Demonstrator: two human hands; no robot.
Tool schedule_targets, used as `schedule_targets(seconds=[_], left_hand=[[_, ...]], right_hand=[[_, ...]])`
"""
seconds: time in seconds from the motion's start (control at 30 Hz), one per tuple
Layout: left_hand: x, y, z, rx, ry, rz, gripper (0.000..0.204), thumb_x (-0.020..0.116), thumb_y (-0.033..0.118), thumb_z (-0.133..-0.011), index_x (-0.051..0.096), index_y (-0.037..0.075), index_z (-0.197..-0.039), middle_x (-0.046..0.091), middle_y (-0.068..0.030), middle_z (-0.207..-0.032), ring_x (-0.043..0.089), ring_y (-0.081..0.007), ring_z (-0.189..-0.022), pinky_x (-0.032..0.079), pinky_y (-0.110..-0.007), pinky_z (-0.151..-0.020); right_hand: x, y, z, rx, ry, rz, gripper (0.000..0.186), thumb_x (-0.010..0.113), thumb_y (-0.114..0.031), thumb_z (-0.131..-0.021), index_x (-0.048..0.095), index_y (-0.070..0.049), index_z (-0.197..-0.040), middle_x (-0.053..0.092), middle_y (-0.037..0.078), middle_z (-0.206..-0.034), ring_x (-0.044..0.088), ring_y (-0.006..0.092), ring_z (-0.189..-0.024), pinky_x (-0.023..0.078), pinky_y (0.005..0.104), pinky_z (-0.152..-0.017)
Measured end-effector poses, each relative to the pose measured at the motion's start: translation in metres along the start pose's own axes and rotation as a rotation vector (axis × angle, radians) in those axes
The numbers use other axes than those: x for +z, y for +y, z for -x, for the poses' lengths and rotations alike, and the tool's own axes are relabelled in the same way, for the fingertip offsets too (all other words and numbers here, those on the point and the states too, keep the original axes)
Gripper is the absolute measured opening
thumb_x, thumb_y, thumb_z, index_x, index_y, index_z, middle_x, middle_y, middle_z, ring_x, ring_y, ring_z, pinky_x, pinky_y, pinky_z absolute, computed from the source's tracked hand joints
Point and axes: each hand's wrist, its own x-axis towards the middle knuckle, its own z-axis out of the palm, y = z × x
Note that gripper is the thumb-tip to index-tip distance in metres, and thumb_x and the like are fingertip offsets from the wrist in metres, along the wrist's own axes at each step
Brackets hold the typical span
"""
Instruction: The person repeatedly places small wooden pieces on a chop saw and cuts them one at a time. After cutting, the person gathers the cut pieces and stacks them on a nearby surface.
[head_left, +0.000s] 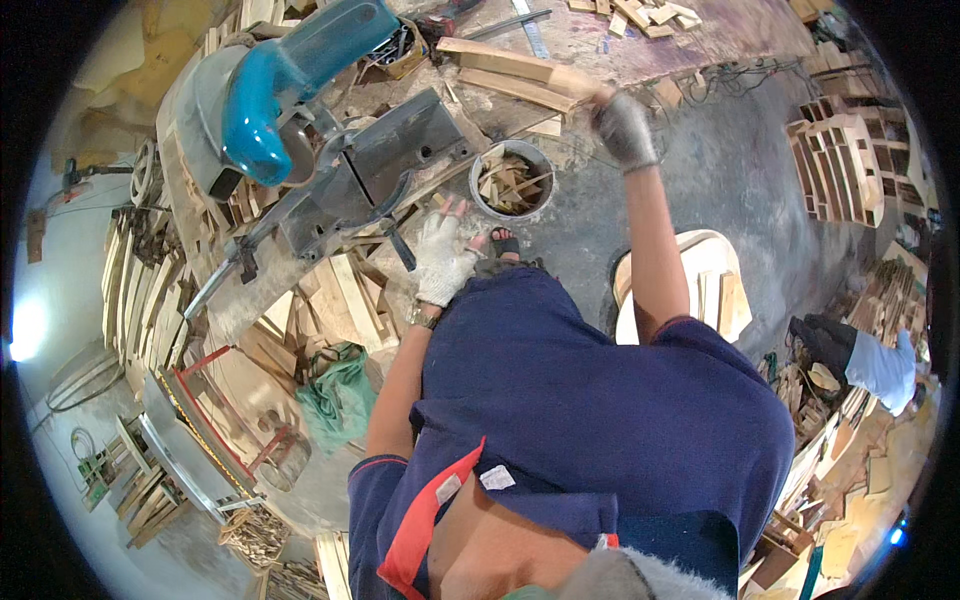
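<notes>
My left hand (443, 262), in a whitish work glove, is held low beside the miter saw's dark handle (398, 243). Its fingers are spread and hold nothing. Just beyond them stands a round bucket (549, 192) with wood offcuts (512, 180) inside. My right hand (625, 132), in a grey, worn glove, reaches out to the far right of the bucket. Its fingers are closed at the blurred near end of a wooden piece (573, 82), beside other wooden strips (515, 88) on the bench. The teal and grey miter saw (262, 110) stands at the upper left.
Cut wood (345, 300) and a green cloth (335, 395) lie on the left. A pale seat-shaped board (725, 270) with wood pieces is below my right arm. Stacked wooden frames (840, 165) stand at right. Another person (870, 360) is at the far right.
</notes>
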Motion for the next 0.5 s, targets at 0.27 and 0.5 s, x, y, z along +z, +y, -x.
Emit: schedule_targets(seconds=[0.27, 0.5], left_hand=[[-0.011, -0.018, 0.027, -0.187, -0.043, 0.061, 0.051, 0.073, 0.026, -0.089, 0.061, 0.002, -0.132, 0.061, -0.0217, -0.128, 0.058, -0.0404, -0.119, 0.047, -0.043, -0.1], [-0.018, -0.019, 0.044, -0.281, 0.053, 0.021, 0.048, 0.074, 0.024, -0.089, 0.062, 0.003, -0.13, 0.063, -0.0205, -0.121, 0.062, -0.0399, -0.109, 0.05, -0.044, -0.091]], right_hand=[[0.017, 0.043, -0.082, -0.373, 0.084, 1.195, 0.043, 0.075, -0.029, -0.083, 0.066, -0.009, -0.12, 0.071, 0.014, -0.107, 0.07, 0.033, -0.083, 0.057, 0.0424, -0.073], [0.044, 0.095, -0.087, -0.586, 0.024, 1.639, 0.04, 0.075, -0.025, -0.079, 0.065, -0.012, -0.116, 0.062, 0.014, -0.115, 0.058, 0.0386, -0.108, 0.049, 0.0503, -0.093]])
